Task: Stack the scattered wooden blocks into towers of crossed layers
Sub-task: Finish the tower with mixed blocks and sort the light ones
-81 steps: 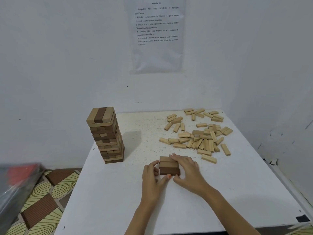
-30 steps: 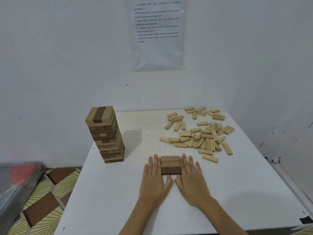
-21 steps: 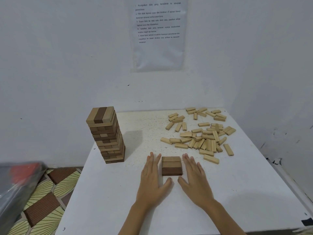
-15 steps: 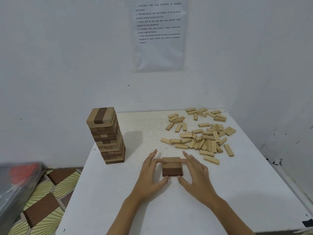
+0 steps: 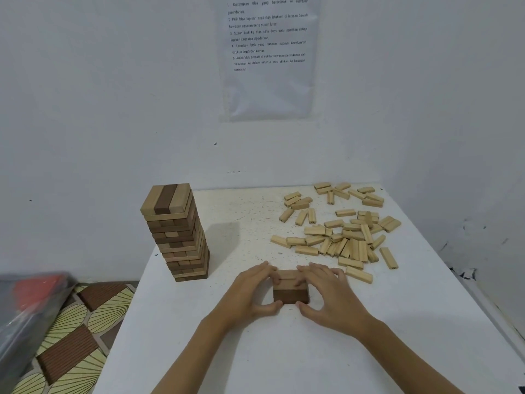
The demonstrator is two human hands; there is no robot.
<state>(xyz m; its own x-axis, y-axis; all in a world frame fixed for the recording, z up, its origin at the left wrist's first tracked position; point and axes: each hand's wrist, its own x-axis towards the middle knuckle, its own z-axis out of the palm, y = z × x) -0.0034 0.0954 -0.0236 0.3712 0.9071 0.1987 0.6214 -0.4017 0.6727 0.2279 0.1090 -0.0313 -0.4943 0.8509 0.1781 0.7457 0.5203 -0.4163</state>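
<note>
A low square stack [image 5: 291, 292] of flat blocks, two light and one dark brown on top, lies on the white table [image 5: 284, 354] near its middle. My left hand [image 5: 250, 292] grips its left side, fingers over the far edge and thumb at the near corner. On the other side my right hand [image 5: 331, 294] holds it the same way. A tall tower [image 5: 177, 234] of crossed light and dark layers stands at the table's left rear. Several loose light blocks [image 5: 342, 236] lie scattered at the right rear.
White walls close the table in at the back and right, with a printed sheet [image 5: 268, 52] taped up behind. A patterned floor mat [image 5: 71, 336] and a blurred grey and red object [image 5: 25, 302] lie left of the table.
My hands lay flat on the table at either side of the low stack. They have since closed in, with fingers over its far edge and thumbs at its near edge.
</note>
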